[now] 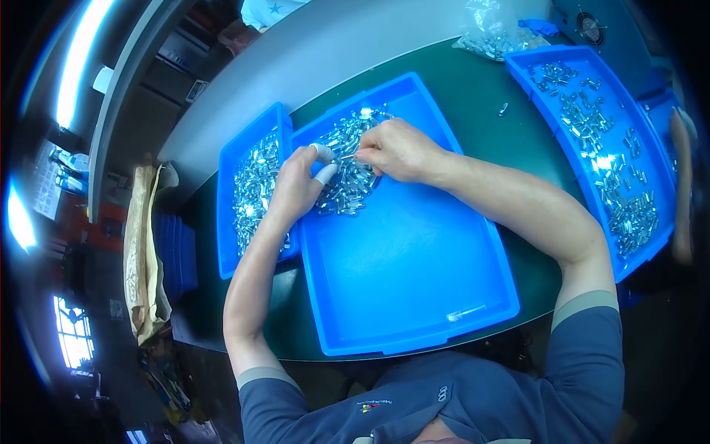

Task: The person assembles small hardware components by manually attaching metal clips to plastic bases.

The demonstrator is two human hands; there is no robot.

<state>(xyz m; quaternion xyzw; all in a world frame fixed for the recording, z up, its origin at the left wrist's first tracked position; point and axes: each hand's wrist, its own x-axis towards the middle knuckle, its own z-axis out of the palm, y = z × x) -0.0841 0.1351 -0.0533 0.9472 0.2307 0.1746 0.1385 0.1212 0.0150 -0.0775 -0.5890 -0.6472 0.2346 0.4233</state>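
Over the far part of a large blue tray [399, 274], my two hands meet above a heap of small shiny metal parts [344, 200]. White finger covers sit on the thumb and a finger of my left hand [296, 185], which are bent toward each other; what lies between them is too small to make out. My right hand [403, 152] is closed in a pinch on a thin metal rod [347, 157], whose tip points at the left fingertips. Near the tray's front right corner lies a slim, clear stick-like item [466, 313].
A smaller blue tray [225, 229] of similar parts adjoins on the left. At the right stands another blue tray [620, 111] with scattered parts. One loose part [503, 109] and a clear bag [488, 41] of parts lie on the green table [473, 103]. Another person's arm [682, 185] shows far right.
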